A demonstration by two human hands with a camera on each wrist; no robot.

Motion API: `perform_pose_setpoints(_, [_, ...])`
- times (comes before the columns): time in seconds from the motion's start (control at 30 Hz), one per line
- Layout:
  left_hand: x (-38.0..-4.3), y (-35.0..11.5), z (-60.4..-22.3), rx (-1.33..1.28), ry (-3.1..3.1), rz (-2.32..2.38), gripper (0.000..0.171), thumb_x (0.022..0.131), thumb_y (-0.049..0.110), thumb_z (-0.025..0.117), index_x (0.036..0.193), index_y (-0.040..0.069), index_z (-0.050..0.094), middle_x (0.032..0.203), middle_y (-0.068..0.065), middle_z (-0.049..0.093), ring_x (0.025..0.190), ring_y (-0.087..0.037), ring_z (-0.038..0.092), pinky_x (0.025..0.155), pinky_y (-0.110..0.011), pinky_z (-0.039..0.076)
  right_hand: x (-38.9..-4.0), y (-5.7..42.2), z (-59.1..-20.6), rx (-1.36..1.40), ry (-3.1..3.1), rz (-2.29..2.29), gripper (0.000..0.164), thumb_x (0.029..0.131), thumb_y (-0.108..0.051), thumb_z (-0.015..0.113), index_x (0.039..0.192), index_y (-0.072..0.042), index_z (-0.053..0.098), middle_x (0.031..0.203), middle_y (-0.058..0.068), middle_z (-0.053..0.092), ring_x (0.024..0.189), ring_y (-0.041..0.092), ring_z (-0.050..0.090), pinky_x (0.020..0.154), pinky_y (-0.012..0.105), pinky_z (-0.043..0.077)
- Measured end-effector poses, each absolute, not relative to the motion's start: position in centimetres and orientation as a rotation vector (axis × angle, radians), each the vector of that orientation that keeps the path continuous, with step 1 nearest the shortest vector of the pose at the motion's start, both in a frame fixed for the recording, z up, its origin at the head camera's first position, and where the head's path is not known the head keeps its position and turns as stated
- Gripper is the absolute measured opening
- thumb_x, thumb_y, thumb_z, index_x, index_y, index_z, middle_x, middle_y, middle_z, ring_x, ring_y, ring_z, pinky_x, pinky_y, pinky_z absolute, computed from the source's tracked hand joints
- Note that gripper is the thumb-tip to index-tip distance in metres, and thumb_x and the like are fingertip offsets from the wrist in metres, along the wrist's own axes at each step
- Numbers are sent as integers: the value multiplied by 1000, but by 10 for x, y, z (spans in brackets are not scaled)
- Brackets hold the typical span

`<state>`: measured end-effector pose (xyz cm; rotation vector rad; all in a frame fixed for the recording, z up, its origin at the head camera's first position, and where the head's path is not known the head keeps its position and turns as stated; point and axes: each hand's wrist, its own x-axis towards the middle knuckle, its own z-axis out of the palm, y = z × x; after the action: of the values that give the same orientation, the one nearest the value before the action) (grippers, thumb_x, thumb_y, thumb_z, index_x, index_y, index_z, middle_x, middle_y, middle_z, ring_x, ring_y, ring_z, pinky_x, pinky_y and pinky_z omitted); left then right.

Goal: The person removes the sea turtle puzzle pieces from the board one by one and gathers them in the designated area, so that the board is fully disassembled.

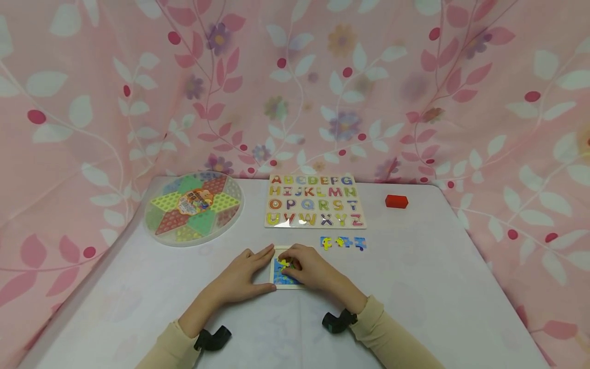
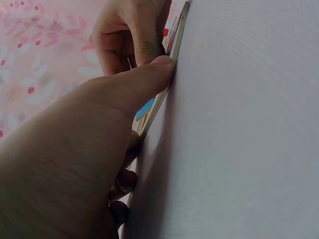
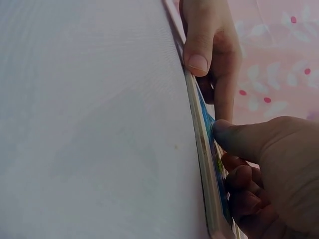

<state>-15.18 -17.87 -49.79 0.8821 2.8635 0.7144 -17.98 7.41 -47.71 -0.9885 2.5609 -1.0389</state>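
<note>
A small jigsaw puzzle tray [image 1: 272,271] with a pale wooden rim lies flat on the table, with blue and yellow pieces inside. My left hand [image 1: 241,275] rests against its left side, thumb at the near corner and fingers at the far corner. Over the tray, my right hand [image 1: 310,266] pinches a yellow-and-blue puzzle piece [image 1: 283,263] between thumb and fingers. A tilted blue piece edge [image 2: 145,109] shows in the left wrist view. The right hand covers the tray's right part. Several loose puzzle pieces [image 1: 326,243] lie beyond the right hand.
An alphabet board [image 1: 315,201] with colourful letters lies behind the tray. A round star-patterned game board [image 1: 193,209] sits at the back left. At the back right is a red block [image 1: 397,201]. A pink floral curtain [image 1: 295,102] hangs behind the white table [image 1: 415,287].
</note>
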Motion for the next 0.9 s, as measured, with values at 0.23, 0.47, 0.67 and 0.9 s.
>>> perform_pose_setpoints(0.23, [-151,-178,-496,871,2851,714,91,92,63,74,162,13,45,170,3,39,93,-9,41,78,-27,40,-177,79,-469,-984,2633,-1025,33,101,-20,76,132,-10,74,115,-1,63,82,8,52,70,23,46])
perform_pose_setpoints(0.47, [-151,-178,-497,862,2855,710,92,91,63,75,162,13,45,170,2,39,93,-8,41,79,-27,40,-180,108,-461,-905,2754,-1123,32,100,-18,77,130,-8,76,115,1,65,81,9,52,69,23,47])
perform_pose_setpoints(0.67, [-150,-177,-495,862,2852,718,92,91,61,76,162,12,45,170,1,39,94,-9,42,80,-28,40,-178,151,-465,-770,2850,-1173,33,95,-13,81,127,-5,77,111,5,67,83,12,53,70,24,48])
perform_pose_setpoints(0.9, [-152,-177,-497,853,2857,706,92,91,62,76,162,13,45,170,2,38,94,-9,42,80,-27,40,-172,183,-483,-675,2808,-1132,33,96,-16,80,129,-10,78,108,1,68,85,12,54,71,23,47])
